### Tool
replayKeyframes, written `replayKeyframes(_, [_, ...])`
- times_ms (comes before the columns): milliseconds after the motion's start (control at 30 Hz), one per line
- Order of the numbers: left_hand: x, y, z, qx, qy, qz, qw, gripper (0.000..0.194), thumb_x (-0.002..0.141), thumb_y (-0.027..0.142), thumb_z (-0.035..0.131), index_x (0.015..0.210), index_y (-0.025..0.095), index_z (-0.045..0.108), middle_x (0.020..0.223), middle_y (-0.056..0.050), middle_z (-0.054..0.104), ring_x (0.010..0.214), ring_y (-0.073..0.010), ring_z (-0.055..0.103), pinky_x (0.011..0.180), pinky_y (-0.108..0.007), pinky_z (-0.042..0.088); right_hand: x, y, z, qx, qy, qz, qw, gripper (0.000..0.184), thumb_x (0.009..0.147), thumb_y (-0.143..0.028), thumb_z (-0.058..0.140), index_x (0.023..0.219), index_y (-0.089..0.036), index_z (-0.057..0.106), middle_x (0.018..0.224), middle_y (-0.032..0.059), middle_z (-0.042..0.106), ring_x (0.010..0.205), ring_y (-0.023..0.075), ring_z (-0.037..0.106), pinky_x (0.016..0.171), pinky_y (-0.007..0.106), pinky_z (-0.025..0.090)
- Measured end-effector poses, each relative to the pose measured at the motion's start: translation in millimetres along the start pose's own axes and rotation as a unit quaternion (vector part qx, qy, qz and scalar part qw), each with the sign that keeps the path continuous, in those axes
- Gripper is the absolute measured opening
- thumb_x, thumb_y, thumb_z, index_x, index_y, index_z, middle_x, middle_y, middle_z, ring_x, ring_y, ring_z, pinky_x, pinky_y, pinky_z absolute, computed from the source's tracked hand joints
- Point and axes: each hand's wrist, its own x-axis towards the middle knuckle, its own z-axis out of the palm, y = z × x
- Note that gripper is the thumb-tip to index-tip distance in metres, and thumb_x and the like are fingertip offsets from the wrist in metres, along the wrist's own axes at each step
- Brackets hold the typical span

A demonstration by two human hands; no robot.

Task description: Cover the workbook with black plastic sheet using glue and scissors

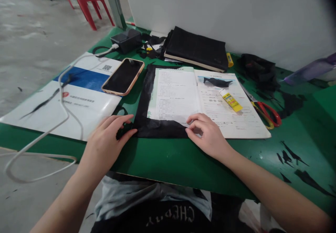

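An open booklet (175, 93) of printed pages lies on the green table, with black fabric-like sheeting (162, 128) folded over its left and lower left edges. My left hand (110, 133) is at the sheeting's lower left corner, thumb tip touching it and fingers apart. At the other end of the lower strip, my right hand (204, 131) has thumb and curled fingers pinched together on the strip's edge. On the right page rest a yellow glue tube (231, 101) and a black scrap (217, 82). Scissors (266, 114) with red and yellow handles lie partly beneath the booklet's right side.
A phone (123, 76) lies on a white-and-blue folder (86, 103) at left, crossed by a white cable (61, 100). Behind are a black charger block (126, 40) and a black-covered book (195, 47). Black scraps (287, 157) and a purple bottle (311, 68) are at right.
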Motion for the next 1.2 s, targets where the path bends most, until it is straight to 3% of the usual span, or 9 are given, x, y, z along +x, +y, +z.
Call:
replayKeyframes(133, [-0.1, -0.1, 0.0, 0.004, -0.003, -0.008, 1.000, 0.035, 0.090, 0.033, 0.056, 0.124, 0.025, 0.054, 0.109, -0.005, 0.060, 0.093, -0.0212, 0.060, 0.085, -0.036, 0.050, 0.1, -0.4, 0.6, -0.002, 0.000, 0.003, 1.000, 0.018, 0.086, -0.021, 0.053, 0.069, -0.020, 0.051, 0.101, 0.0047, 0.061, 0.092, 0.0176, 0.058, 0.082, 0.036, 0.044])
replayKeyframes(267, [0.8, -3.3, 2.0, 0.018, 0.013, 0.040, 0.999, 0.030, 0.092, 0.031, 0.053, 0.121, 0.025, 0.059, 0.118, -0.008, 0.056, 0.109, -0.0258, 0.054, 0.095, -0.041, 0.047, 0.6, -0.5, 0.3, 0.002, 0.002, 0.010, 1.000, 0.017, 0.085, -0.021, 0.054, 0.068, -0.020, 0.052, 0.101, 0.0056, 0.061, 0.091, 0.0185, 0.058, 0.081, 0.037, 0.046])
replayKeyframes(567, [2.7, -12.2, 3.9, 0.049, -0.002, 0.119, 0.992, 0.027, 0.092, 0.026, 0.052, 0.114, 0.020, 0.066, 0.132, -0.008, 0.055, 0.114, -0.0290, 0.049, 0.101, -0.048, 0.044, 1.1, -0.3, -0.3, 0.001, 0.001, 0.018, 1.000, 0.018, 0.085, -0.022, 0.056, 0.067, -0.020, 0.053, 0.099, 0.0048, 0.061, 0.089, 0.0172, 0.058, 0.079, 0.035, 0.046])
replayKeyframes(1200, [-5.5, 4.7, -5.5, 0.142, -0.037, 0.123, 0.982, 0.031, 0.095, 0.026, 0.045, 0.121, 0.019, 0.059, 0.137, -0.011, 0.053, 0.129, -0.0358, 0.043, 0.098, -0.055, 0.043, 2.1, -1.6, -2.9, 0.012, -0.011, 0.031, 0.999, 0.019, 0.083, -0.021, 0.060, 0.066, -0.020, 0.052, 0.094, 0.0031, 0.059, 0.087, 0.0163, 0.057, 0.077, 0.033, 0.046])
